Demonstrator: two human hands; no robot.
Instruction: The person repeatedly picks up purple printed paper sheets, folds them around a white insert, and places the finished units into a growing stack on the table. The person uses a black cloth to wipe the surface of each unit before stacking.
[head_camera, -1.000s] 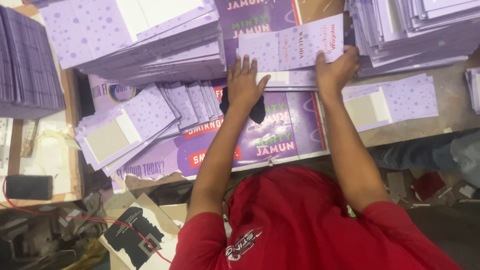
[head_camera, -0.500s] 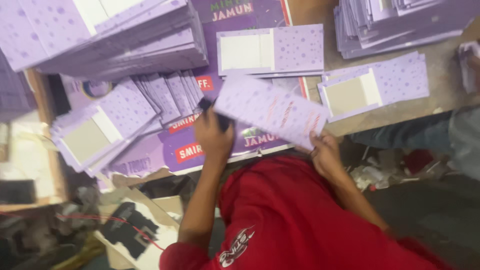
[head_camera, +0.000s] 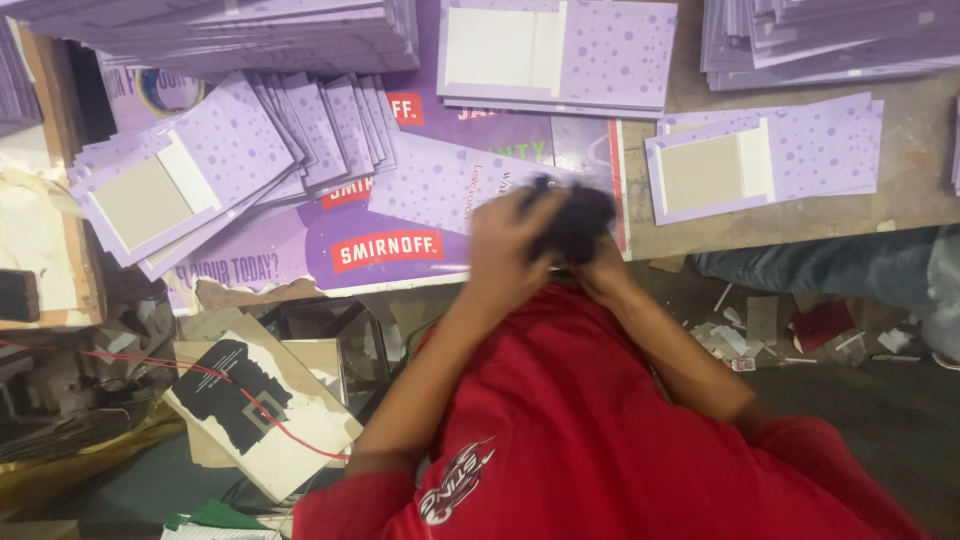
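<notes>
My left hand is closed around a black pad, blurred with motion, at the near edge of the table. It presses on a lilac dotted card that lies flat on a purple poster. Tucked close behind the pad is my right hand; its fingers are mostly hidden, so its grip is unclear. A small stack of similar cards with a white window panel sits farther back. Another such pile lies to the right.
A fanned pile of lilac cards spreads on the left. Tall card stacks stand at the back left and back right. Below the table lie printed cardboard, a red wire and scraps. Another person's jeans leg is at right.
Both hands drew back from the far stack toward my body, bringing one lilac card along. That card now lies flat on the poster, with the black pad on top of it.
</notes>
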